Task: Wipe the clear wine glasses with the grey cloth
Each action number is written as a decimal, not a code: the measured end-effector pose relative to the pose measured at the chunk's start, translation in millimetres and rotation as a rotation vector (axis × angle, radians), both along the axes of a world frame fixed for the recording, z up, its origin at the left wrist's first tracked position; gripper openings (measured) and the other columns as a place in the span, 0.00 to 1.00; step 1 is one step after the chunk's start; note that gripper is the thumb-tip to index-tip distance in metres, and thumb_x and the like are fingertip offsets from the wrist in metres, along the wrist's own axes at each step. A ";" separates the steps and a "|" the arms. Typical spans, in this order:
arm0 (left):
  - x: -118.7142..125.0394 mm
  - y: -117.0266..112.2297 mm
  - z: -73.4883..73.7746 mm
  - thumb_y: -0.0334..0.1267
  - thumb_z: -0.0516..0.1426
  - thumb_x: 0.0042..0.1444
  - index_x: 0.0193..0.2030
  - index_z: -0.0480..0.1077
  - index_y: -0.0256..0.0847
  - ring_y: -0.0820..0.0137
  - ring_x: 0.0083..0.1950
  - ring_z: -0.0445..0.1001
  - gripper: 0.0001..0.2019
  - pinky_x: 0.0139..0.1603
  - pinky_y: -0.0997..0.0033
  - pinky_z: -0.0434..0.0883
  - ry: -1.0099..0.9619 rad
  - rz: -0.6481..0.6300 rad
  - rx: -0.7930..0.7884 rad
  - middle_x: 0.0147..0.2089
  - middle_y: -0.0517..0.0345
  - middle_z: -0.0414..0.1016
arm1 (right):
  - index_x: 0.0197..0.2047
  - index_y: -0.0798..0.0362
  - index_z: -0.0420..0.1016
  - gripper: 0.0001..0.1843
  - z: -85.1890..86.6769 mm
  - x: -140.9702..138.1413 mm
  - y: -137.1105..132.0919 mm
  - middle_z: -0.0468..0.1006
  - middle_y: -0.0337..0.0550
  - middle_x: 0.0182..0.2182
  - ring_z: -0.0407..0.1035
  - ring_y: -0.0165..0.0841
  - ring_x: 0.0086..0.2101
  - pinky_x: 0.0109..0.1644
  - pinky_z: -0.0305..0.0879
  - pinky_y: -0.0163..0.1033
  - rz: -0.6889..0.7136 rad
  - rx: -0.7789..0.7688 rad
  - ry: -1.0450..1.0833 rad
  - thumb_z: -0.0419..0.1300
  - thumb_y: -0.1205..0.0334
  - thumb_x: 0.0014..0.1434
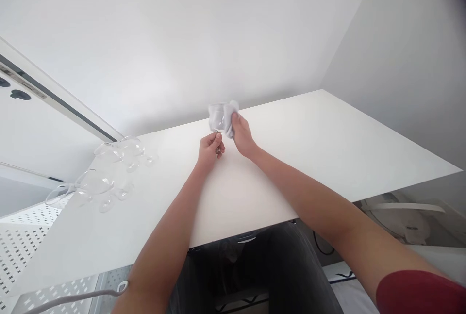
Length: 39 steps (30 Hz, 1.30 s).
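Note:
My left hand (209, 150) is closed around the lower part of a clear stemmed glass (219, 119), its base showing below my fingers. The glass stands out over the far half of the white table. A white cloth (229, 116) wraps round the bowl and also shows behind it. Closed on that cloth, my right hand (241, 133) presses it against the right side of the bowl. How far the cloth reaches inside the glass I cannot tell.
Several clear stemmed glasses (96, 185) stand grouped on the left of the white table (291, 154). A white wall (218, 37) rises behind it. White perforated panels (22, 246) and a grey cable (80, 297) are at lower left. A clear-fronted box (411, 217) sits beyond the right front edge.

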<state>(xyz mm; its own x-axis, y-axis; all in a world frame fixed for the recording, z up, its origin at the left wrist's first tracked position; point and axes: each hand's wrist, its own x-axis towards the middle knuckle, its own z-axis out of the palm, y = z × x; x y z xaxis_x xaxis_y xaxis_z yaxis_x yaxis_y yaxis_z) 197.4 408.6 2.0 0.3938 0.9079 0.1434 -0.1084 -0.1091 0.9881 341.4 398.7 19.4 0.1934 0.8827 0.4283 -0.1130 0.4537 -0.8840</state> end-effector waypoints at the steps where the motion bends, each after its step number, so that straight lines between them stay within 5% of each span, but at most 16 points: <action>1: 0.0 1.6 -1.6 0.54 0.63 0.57 0.26 0.67 0.40 0.75 0.22 0.66 0.21 0.18 0.74 0.59 -0.015 0.032 -0.018 0.24 0.58 0.70 | 0.61 0.49 0.71 0.37 1.4 1.0 -2.1 0.77 0.53 0.56 0.66 0.45 0.62 0.60 0.68 0.51 -0.036 0.085 -0.185 0.43 0.30 0.68; 4: -1.0 6.0 -6.1 0.44 0.64 0.53 0.26 0.69 0.40 0.73 0.22 0.68 0.12 0.18 0.74 0.58 -0.017 0.118 -0.067 0.23 0.58 0.71 | 0.68 0.50 0.66 0.29 6.7 7.6 -6.0 0.66 0.49 0.68 0.42 0.43 0.74 0.75 0.46 0.58 -0.046 0.350 -0.760 0.42 0.45 0.74; 7: -1.5 5.5 -8.1 0.36 0.62 0.48 0.22 0.70 0.39 0.70 0.22 0.70 0.08 0.21 0.72 0.62 0.103 0.175 0.029 0.20 0.58 0.71 | 0.63 0.49 0.73 0.23 8.2 14.2 -4.4 0.70 0.46 0.66 0.44 0.45 0.74 0.77 0.35 0.62 -0.057 0.439 -1.021 0.47 0.56 0.72; 10: -1.8 1.0 -7.4 0.35 0.61 0.50 0.19 0.68 0.40 0.71 0.22 0.69 0.12 0.27 0.69 0.64 0.272 0.161 0.256 0.19 0.59 0.70 | 0.49 0.47 0.81 0.14 4.8 16.7 -1.8 0.78 0.47 0.54 0.62 0.49 0.63 0.72 0.49 0.61 -0.186 0.347 -0.891 0.57 0.55 0.66; 13: -2.4 -2.3 -6.8 0.39 0.62 0.55 0.19 0.65 0.41 0.72 0.22 0.66 0.16 0.28 0.69 0.62 0.330 0.135 0.415 0.18 0.62 0.66 | 0.36 0.48 0.79 0.12 1.9 17.9 -0.8 0.79 0.47 0.39 0.71 0.45 0.45 0.53 0.67 0.51 -0.270 0.141 -0.541 0.58 0.52 0.63; 16: -3.0 -2.7 -6.8 0.43 0.64 0.56 0.19 0.63 0.42 0.73 0.22 0.64 0.20 0.27 0.70 0.61 0.318 0.116 0.422 0.18 0.64 0.63 | 0.27 0.50 0.70 0.19 4.0 20.3 -0.3 0.70 0.42 0.26 0.66 0.36 0.31 0.35 0.64 0.42 -0.128 -0.063 -0.131 0.59 0.46 0.62; 21: -3.4 -2.7 -3.7 0.52 0.64 0.58 0.21 0.68 0.41 0.71 0.22 0.67 0.21 0.26 0.69 0.65 0.220 0.011 0.305 0.20 0.59 0.69 | 0.35 0.50 0.74 0.23 14.0 17.3 -6.4 0.75 0.44 0.30 0.69 0.38 0.31 0.32 0.65 0.42 0.260 -0.143 0.260 0.58 0.37 0.60; 24: -3.8 -1.2 -1.8 0.58 0.63 0.57 0.22 0.69 0.40 0.72 0.22 0.67 0.25 0.24 0.69 0.66 0.102 -0.027 0.147 0.22 0.57 0.70 | 0.42 0.49 0.75 0.29 14.7 7.5 -10.8 0.75 0.44 0.30 0.70 0.40 0.30 0.30 0.66 0.44 0.401 -0.175 0.289 0.54 0.31 0.61; 29: -2.4 7.0 -6.6 0.62 0.65 0.53 0.27 0.71 0.37 0.71 0.28 0.71 0.26 0.29 0.66 0.74 -0.046 0.000 -0.086 0.28 0.54 0.72 | 0.40 0.49 0.71 0.30 -0.8 -10.9 -6.3 0.69 0.38 0.24 0.62 0.34 0.23 0.23 0.59 0.41 0.368 -0.218 0.234 0.59 0.28 0.57; 32: -0.2 11.1 -11.9 0.62 0.63 0.56 0.34 0.73 0.37 0.69 0.33 0.73 0.25 0.35 0.65 0.75 -0.070 0.019 -0.085 0.33 0.52 0.74 | 0.39 0.49 0.69 0.30 -8.3 -17.1 -2.7 0.67 0.36 0.25 0.59 0.31 0.24 0.23 0.56 0.38 0.322 -0.251 0.128 0.66 0.30 0.54; 39: 2.2 12.8 -16.5 0.52 0.66 0.56 0.49 0.68 0.44 0.71 0.42 0.73 0.21 0.41 0.70 0.71 -0.144 0.093 -0.051 0.45 0.56 0.74 | 0.40 0.51 0.72 0.28 -10.7 -10.9 1.8 0.74 0.41 0.34 0.68 0.34 0.37 0.40 0.67 0.40 0.284 -0.207 0.077 0.68 0.34 0.54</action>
<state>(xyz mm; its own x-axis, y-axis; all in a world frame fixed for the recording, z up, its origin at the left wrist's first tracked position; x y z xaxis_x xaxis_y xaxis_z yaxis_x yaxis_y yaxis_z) 199.6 421.4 -14.4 0.2865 0.9470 0.1452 -0.2409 -0.0755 0.9676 330.5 400.6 8.7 -0.0473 0.9725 0.2281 -0.2782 0.2065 -0.9381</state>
